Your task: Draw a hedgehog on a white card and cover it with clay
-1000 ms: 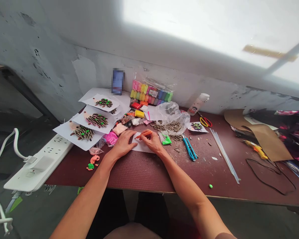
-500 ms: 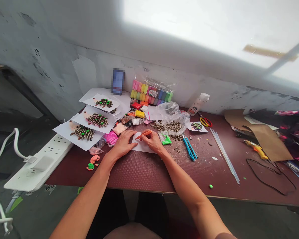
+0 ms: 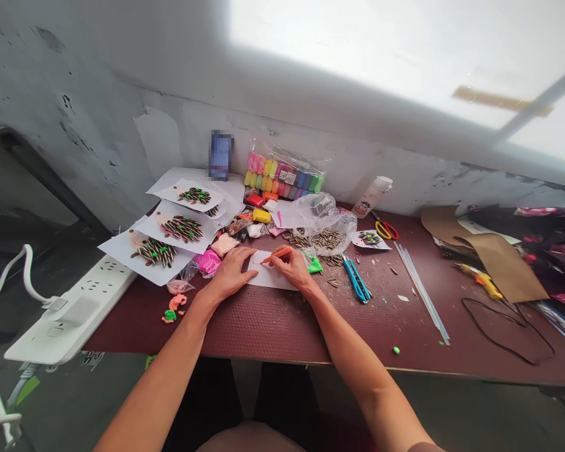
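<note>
A white sheet of paper (image 3: pixel 269 277) lies on the dark red table in front of me. My right hand (image 3: pixel 292 267) grips an orange pen (image 3: pixel 279 253), its tip on the paper, where a short orange line shows. My left hand (image 3: pixel 233 271) lies flat at the sheet's left edge, thumb apart from the fingers, holding nothing. Just left of it are a pink clay lump (image 3: pixel 208 263) and a pale clay lump (image 3: pixel 225 245). A bag of green clay (image 3: pixel 314 264) is beside my right hand.
Hedgehog pictures (image 3: pixel 181 228) are stacked at left beside a power strip (image 3: pixel 82 301). Behind are clay packs (image 3: pixel 282 177) and a bottle (image 3: pixel 373 197). To the right lie brown seeds (image 3: pixel 317 238), a blue cutter (image 3: pixel 356 280), scissors (image 3: pixel 387 230), glue sticks (image 3: pixel 422 294) and a glue gun (image 3: pixel 483 280).
My right hand has moved slightly right with the orange pen, and a short orange line now shows on the paper. The whole view has shifted a little.
</note>
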A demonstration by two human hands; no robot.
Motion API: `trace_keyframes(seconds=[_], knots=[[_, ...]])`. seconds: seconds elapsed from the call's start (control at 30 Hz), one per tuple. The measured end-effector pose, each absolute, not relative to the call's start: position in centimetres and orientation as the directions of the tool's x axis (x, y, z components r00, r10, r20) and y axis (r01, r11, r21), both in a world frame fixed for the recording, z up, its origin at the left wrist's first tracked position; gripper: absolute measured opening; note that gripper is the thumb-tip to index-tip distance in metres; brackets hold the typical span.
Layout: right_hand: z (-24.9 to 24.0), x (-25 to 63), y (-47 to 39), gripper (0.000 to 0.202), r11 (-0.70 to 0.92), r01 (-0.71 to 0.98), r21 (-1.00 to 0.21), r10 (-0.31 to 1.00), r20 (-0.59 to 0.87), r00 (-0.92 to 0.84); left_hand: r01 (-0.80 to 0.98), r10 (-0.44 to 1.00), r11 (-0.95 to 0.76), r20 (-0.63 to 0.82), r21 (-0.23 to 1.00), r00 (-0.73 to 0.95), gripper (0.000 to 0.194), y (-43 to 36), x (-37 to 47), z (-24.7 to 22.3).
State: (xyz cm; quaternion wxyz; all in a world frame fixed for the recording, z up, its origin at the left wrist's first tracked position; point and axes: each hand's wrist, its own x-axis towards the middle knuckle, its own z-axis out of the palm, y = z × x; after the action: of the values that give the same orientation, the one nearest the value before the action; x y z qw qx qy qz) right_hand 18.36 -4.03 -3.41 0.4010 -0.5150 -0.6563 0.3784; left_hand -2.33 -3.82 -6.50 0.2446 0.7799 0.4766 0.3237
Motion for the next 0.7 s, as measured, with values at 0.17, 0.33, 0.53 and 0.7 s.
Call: trace_keyframes(seconds=[0.17, 0.33, 0.53, 0.7], knots=[[-2.8, 18.8, -4.3, 0.024, 0.176, 0.379, -0.909, 0.982, 0.136, -0.132, 0.593, 0.906, -0.415, 0.255, 0.69, 0.337, 0.049, -3.7, -2.4, -6.6], [-2.9, 19.1, -4.2, 0.026, 0.146, 0.382, -0.912, 0.989, 0.12, -0.091, 0.594, 0.903, -0.422, 0.26, 0.685, 0.341, 0.049, -3.7, -2.4, -6.7], [-3.1, 19.6, -4.2, 0.026, 0.14, 0.398, -0.907, 0.99, 0.134, -0.045, 0.594, 0.9, -0.429, 0.268, 0.681, 0.342, 0.049, -3.6, -2.4, -6.8], [-3.1, 19.8, -4.2, 0.025, 0.131, 0.406, -0.905, 0.991, 0.128, -0.035, 0.599, 0.901, -0.429, 0.269, 0.676, 0.341, 0.048, -3.6, -2.5, -6.8]])
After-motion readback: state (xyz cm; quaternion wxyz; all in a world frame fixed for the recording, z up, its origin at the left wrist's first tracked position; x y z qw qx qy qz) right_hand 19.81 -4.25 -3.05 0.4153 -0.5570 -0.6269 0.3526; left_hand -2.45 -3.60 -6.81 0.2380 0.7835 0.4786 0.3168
